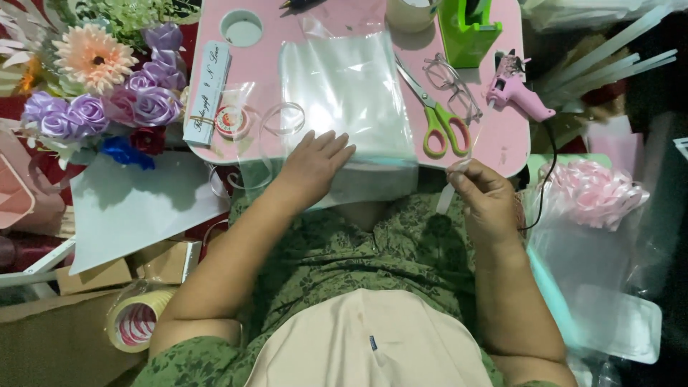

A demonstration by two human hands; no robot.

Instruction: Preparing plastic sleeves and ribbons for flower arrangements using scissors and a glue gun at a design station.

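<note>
A pink table spans the far middle of the scene. On it lies a clear plastic sheet, its near edge hanging over the table's near rim. The left hand rests flat on the sheet's near left part, fingers spread and released. Green-handled scissors lie just right of the sheet. The right hand, near the table's right edge, pinches a small strip of clear tape between thumb and fingertips.

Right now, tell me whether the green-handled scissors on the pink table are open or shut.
Shut. The scissors lie flat on the pink table, blades together in one line and the two handle loops side by side, right of the clear plastic sheet.
</note>
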